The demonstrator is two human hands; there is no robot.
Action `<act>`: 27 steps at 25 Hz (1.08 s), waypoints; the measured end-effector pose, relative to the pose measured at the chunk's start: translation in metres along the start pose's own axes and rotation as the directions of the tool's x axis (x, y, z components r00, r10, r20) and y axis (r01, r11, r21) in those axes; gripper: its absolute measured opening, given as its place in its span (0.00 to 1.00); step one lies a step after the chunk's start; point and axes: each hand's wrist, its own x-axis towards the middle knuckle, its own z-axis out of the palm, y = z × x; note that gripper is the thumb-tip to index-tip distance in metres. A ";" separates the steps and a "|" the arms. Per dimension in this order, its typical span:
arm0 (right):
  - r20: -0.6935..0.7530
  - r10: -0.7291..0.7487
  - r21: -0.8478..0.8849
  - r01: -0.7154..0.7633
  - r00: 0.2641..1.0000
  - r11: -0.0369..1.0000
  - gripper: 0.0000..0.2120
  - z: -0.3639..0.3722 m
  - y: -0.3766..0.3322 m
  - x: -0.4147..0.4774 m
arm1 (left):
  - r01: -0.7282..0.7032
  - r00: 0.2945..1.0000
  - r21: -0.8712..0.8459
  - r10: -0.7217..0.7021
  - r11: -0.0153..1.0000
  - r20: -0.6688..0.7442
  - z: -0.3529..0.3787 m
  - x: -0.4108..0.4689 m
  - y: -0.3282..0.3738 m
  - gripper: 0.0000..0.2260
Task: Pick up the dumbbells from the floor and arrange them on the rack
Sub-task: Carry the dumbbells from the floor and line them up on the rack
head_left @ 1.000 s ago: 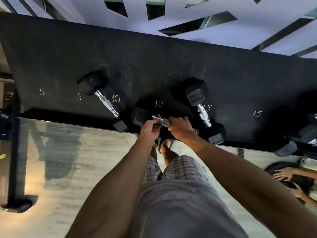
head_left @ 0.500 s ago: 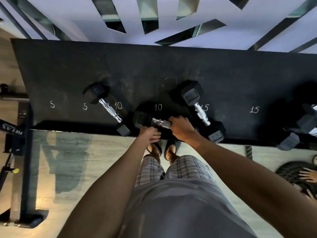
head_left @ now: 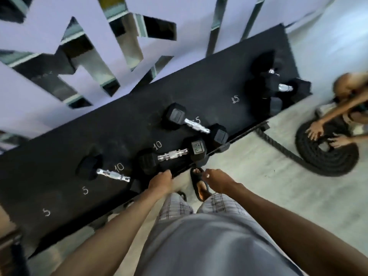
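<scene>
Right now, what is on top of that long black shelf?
On the shelf: a left dumbbell, a middle dumbbell, a third dumbbell behind it, chalk numbers, and a dark pile at the right end, whose overlapping dumbbells cannot be counted.

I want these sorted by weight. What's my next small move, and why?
Probably grip the dumbbell beside the chalk 10 mark and shift it to the bare chalk 15 mark: its end cap reads 15, so it seems misplaced.

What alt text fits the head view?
A black hex dumbbell with chrome handle lies unheld on the black rack shelf by a chalked 10. The left hand is at the shelf's front edge, the right hand empty nearby.
</scene>
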 end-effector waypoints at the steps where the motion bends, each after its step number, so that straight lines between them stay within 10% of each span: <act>1: -0.012 0.070 0.070 -0.069 0.997 0.995 0.14 0.012 0.004 -0.020 | -0.072 0.997 0.070 0.070 0.995 0.032 0.008 -0.006 0.005 0.12; 13: 0.016 0.701 0.730 -0.487 0.713 0.479 0.13 0.214 0.075 -0.245 | -0.609 0.791 0.527 0.402 0.593 0.462 0.134 -0.056 0.130 0.08; 27: 0.419 0.859 0.904 -0.226 0.294 -0.364 0.12 0.495 0.075 -0.501 | -0.846 0.443 0.513 0.347 -0.144 0.827 0.423 -0.258 0.319 0.10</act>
